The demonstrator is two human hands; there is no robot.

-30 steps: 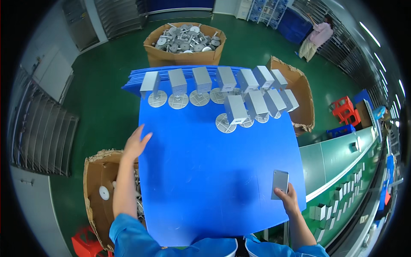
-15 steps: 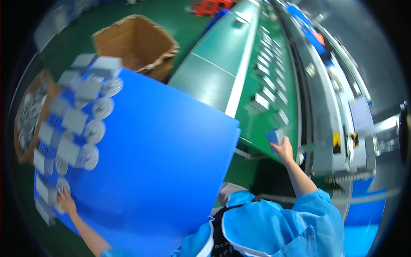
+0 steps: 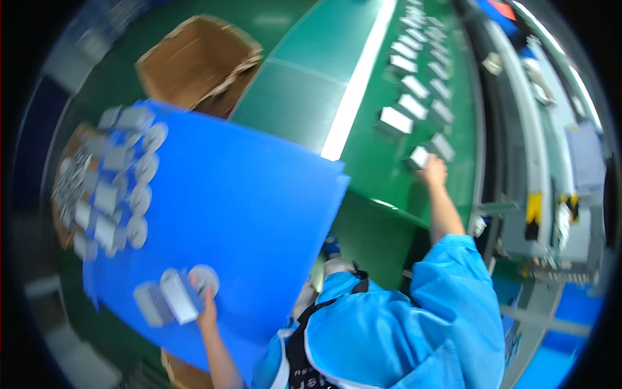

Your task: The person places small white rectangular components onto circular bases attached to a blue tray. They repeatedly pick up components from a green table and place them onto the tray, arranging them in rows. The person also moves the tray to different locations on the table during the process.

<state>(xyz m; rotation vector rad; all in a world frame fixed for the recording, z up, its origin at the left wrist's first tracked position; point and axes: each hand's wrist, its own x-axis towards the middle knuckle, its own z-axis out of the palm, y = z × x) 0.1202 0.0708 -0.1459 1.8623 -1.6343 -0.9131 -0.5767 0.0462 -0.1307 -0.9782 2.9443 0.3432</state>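
On the near part of the blue tabletop, my left hand (image 3: 206, 312) is at a whitish round disc (image 3: 206, 277), its fingers bent over the near edge. A white box (image 3: 178, 296) lies against that hand, and a greyer box (image 3: 152, 303) sits just left of it. Blur hides exactly how the fingers meet these pieces. Out to the right, my right hand (image 3: 435, 172) grips a small white box (image 3: 419, 157) at the near end of the green conveyor belt (image 3: 376, 175). Another box (image 3: 443, 147) lies right beside it on the belt.
Rows of white boxes (image 3: 413, 107) run up the belt. More discs and boxes (image 3: 107, 198) line the left side of the blue tabletop (image 3: 246, 207), next to a carton of silvery pieces (image 3: 72, 185). An open cardboard box (image 3: 194, 61) stands beyond. Machine rails (image 3: 528, 129) border the belt's right.
My left hand has come right and toward me across the tabletop, and a disc with two boxes has moved with it. My right hand has carried its box forward onto the belt.
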